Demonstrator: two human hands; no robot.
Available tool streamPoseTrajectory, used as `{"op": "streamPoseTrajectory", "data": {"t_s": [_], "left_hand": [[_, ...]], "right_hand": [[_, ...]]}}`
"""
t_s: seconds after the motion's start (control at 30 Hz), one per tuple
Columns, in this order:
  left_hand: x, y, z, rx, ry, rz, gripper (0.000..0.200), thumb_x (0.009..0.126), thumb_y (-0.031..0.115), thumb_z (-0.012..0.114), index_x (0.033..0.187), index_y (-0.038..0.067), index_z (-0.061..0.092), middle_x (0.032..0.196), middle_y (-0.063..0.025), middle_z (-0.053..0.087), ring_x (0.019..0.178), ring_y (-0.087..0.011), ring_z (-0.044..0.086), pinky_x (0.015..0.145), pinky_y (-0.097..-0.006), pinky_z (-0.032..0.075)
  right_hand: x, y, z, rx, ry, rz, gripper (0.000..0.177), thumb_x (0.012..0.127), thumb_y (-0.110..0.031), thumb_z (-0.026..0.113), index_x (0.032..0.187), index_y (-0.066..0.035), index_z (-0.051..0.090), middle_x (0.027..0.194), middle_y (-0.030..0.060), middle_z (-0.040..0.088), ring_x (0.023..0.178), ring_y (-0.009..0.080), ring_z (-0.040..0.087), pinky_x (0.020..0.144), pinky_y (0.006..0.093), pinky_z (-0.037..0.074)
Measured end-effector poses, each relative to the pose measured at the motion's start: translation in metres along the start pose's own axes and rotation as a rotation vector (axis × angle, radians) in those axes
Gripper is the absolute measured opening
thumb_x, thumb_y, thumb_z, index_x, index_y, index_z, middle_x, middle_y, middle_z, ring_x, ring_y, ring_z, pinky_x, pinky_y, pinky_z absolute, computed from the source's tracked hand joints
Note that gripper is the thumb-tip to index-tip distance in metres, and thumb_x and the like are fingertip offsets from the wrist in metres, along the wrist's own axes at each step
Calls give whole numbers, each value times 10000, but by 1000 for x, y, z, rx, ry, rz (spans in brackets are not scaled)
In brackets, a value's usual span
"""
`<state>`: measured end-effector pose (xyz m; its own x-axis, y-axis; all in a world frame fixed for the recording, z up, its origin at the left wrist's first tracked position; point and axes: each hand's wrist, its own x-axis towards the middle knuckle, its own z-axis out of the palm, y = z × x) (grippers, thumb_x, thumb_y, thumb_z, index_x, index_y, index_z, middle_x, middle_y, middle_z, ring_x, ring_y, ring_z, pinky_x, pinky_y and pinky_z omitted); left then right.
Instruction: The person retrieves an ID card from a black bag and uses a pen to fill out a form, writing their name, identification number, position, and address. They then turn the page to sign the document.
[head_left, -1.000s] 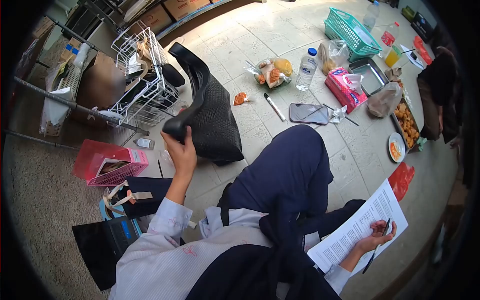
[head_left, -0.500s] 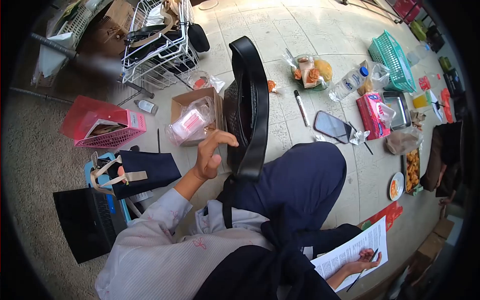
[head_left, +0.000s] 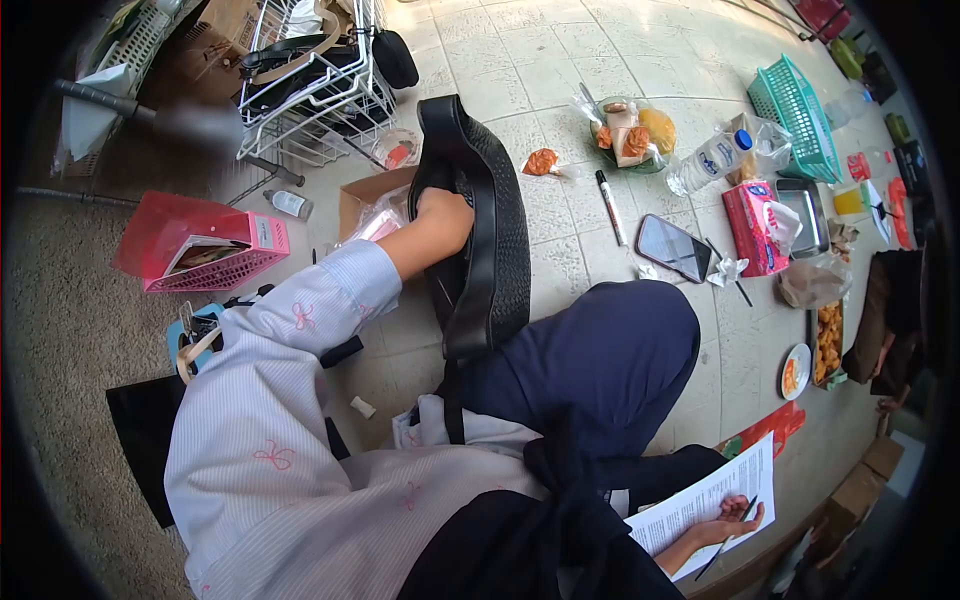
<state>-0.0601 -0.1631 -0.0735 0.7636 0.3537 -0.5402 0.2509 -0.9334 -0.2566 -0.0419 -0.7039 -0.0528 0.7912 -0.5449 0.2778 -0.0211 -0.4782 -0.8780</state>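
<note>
My left hand (head_left: 445,217) reaches into the opening of a black handbag (head_left: 505,225) with a woven side and a broad strap. Its fingers are hidden inside the bag, so their grip cannot be seen. The bag stands against my bent knee (head_left: 630,340). Low on the right, my right hand (head_left: 728,527) rests palm up on a printed sheet of paper (head_left: 690,515), fingers curled round a dark pen (head_left: 712,560). Behind my left forearm, a cardboard box (head_left: 358,200) holds a clear plastic packet (head_left: 383,220), partly covered.
Left: pink file holder (head_left: 215,250), small bottle (head_left: 290,204), black laptop (head_left: 140,430), white wire rack (head_left: 310,120). Right: marker (head_left: 611,208), phone (head_left: 673,247), water bottle (head_left: 708,163), tissue pack (head_left: 750,230), green basket (head_left: 798,120), tray of food (head_left: 828,340). Another person (head_left: 885,320) sits at the far right.
My left hand has moved from beside the bag, fingers bent in the air, into its opening. The bag has tilted and shifted slightly left. My right hand stays on the paper.
</note>
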Motion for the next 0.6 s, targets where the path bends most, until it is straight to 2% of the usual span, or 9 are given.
{"op": "streamPoseTrajectory", "data": {"t_s": [0.07, 0.1, 0.17, 0.27, 0.33, 0.6], "left_hand": [[27, 10, -4, -367, -372, -89, 186, 701, 83, 527, 836, 16, 635, 855, -168, 617, 845, -274, 600, 668, -360, 481], [36, 20, 10, -373, -165, -83, 275, 730, 89, 521, 986, 15, 589, 1016, -184, 570, 946, -261, 565, 756, -346, 462], [45, 36, 30, -581, -110, -313, 352, 729, 106, 526, 1064, -4, 530, 1099, -214, 512, 1014, -285, 520, 835, -349, 421], [51, 47, 39, -646, -82, -318, 358, 726, 103, 522, 1068, -4, 526, 1100, -213, 512, 1016, -286, 518, 838, -347, 417], [52, 45, 46, -710, -64, -346, 363, 724, 100, 519, 1072, -5, 522, 1102, -213, 511, 1018, -288, 516, 842, -345, 413], [50, 70, 51, -975, 84, -443, 386, 716, 87, 505, 1090, -6, 507, 1109, -211, 507, 1025, -295, 507, 855, -338, 397]], "right_hand": [[-1, -2, 4, -19, -20, -29, 535, 856, -543, 216, 1096, -107, 411, 699, 25, 493, 589, 67, 429, 556, 132, 353], [-3, -6, 6, -29, -7, -28, 536, 856, -543, 218, 1096, -105, 411, 700, 26, 493, 582, 68, 423, 554, 133, 349], [0, -5, 5, -37, 10, -32, 536, 856, -542, 220, 1096, -103, 411, 700, 27, 493, 575, 69, 416, 551, 133, 345], [2, -2, -1, -29, -10, 1, 516, 862, -524, 214, 1090, -103, 406, 705, 33, 506, 597, 89, 447, 571, 160, 378], [0, -5, 4, 10, -1, 25, 524, 864, -527, 216, 1107, -101, 402, 700, 24, 488, 569, 69, 397, 545, 140, 335], [0, -6, 7, 0, -9, -11, 515, 864, -524, 233, 1100, -101, 408, 684, 14, 478, 574, 58, 405, 534, 134, 323]]}}
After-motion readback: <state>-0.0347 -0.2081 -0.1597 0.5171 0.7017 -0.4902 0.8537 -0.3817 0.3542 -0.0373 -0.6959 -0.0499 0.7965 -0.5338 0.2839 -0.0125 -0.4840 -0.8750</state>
